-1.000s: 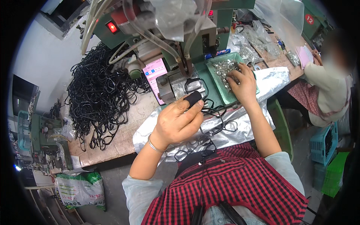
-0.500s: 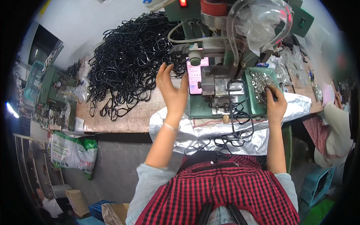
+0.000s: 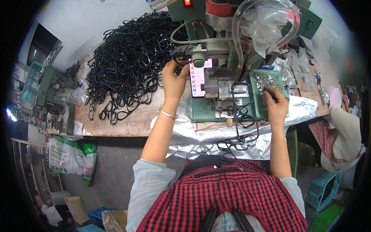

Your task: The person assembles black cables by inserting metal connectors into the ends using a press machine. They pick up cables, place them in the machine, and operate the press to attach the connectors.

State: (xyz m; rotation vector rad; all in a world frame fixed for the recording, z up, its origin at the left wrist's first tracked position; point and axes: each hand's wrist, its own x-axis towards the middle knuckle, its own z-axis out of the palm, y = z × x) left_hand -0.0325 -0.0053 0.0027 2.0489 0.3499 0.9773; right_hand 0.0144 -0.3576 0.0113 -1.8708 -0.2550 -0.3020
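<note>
1. left hand (image 3: 174, 79) is up at the edge of the big heap of black plastic spectacle frames (image 3: 127, 65), fingers pinched on one black frame (image 3: 178, 58) just beside the green bench press machine (image 3: 232, 58).
2. right hand (image 3: 276, 106) rests fingers-down in the green tray of small silver metal parts (image 3: 266, 83); looks to be closed on a part, but the fingertips are hidden, so cannot tell for sure.
3. to do this well: lift the frame clear of the tangle before bringing it across, so no neighbours drag along; take a single part from the tray.
4. more loose black frames (image 3: 243, 127) hang down over the crinkled silver foil sheet (image 3: 216, 131) at the front of the wooden surface (image 3: 127, 123).
5. packages and signs: white-and-green printed sack (image 3: 71, 158) on the floor at lower left; pink-lit phone screen (image 3: 198, 79) propped against the machine; red lamp (image 3: 187, 2) on its top; clear plastic bags (image 3: 293, 65) far right.
</note>
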